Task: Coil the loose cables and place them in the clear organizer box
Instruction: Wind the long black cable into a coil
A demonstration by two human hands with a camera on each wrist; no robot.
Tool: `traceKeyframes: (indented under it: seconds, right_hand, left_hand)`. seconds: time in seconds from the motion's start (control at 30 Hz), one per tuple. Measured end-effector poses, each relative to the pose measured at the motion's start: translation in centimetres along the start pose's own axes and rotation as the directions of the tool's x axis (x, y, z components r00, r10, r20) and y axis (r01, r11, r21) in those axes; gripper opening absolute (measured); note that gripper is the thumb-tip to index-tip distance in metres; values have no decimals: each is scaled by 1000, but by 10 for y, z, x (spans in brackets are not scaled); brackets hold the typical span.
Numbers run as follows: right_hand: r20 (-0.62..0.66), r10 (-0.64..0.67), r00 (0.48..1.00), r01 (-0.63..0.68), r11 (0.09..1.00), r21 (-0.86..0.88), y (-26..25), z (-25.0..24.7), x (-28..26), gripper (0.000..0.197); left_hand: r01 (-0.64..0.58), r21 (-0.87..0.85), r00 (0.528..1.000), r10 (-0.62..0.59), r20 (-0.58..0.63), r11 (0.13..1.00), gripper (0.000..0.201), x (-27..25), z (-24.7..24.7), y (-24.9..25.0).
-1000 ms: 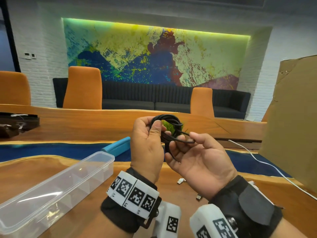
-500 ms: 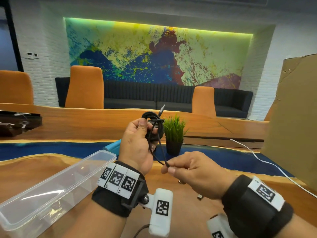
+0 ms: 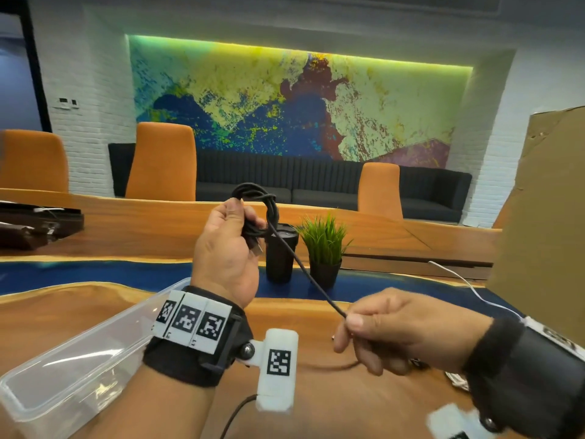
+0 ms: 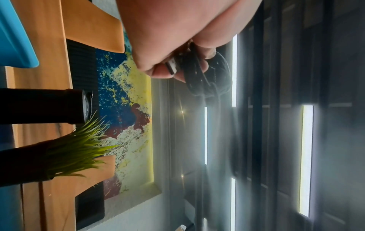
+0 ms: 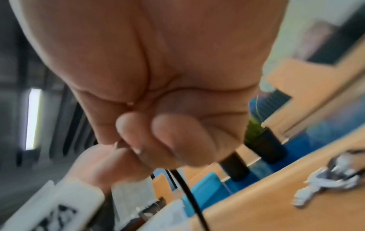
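Coil of black braided cable (image 3: 253, 213) sits bunched in my left hand (image 3: 226, 248), fingers curled round the loops, held up over the wooden table (image 3: 79, 315), with a metal USB plug (image 3: 258, 248) poking out beside the thumb. My right hand (image 3: 408, 327) pinches the free tail between thumb and forefinger and draws it taut down to the near right. One turn of the tail crosses round the bundle near its top, which I judge to be a securing wrap being cinched.

Against the view a second ago, the right hand no longer works at the loops beside the left; it has pulled away toward me, and the tail now runs as a straight line between the hands. Half a second ago that tail hung slacker and the hands were closer together. The left hand has also lifted the bundle higher. My reading: winding is finished and the wrap is being tightened, so this cable is near ready for stowing.

Clear plastic organizer box (image 3: 63, 369) lies open at the near left, just beside my left wrist; I see no cable in its visible part. A white cable (image 3: 468, 283) trails across the table at the right, uncoiled. A black cylindrical tumbler (image 3: 281, 258) and a small potted green plant (image 3: 324, 251) stand beyond the hands.
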State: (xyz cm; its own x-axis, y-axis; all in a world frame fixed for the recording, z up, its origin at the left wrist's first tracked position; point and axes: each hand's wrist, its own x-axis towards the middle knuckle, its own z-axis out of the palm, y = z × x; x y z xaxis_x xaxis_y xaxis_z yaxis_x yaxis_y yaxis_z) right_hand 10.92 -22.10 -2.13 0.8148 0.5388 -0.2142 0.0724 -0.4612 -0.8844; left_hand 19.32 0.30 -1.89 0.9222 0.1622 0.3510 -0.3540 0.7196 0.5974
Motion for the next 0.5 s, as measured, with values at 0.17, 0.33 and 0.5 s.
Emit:
traceKeyframes:
  seconds: [0.17, 0.33, 0.5]
  right_hand:
    - [-303, 35, 952, -160, 903, -399, 10, 13, 23, 31]
    - [-582, -168, 796, -129, 891, -435, -11, -4, 37, 31]
    - [-662, -255, 704, 75, 955, -287, -32, -19, 31, 34]
  left_hand:
    - [248, 65, 949, -256, 187, 967, 22, -15, 9, -2]
    - [182, 356, 825, -339, 452, 917, 21, -36, 24, -10]
    - [-2, 541, 837, -295, 462, 841, 24, -37, 23, -14]
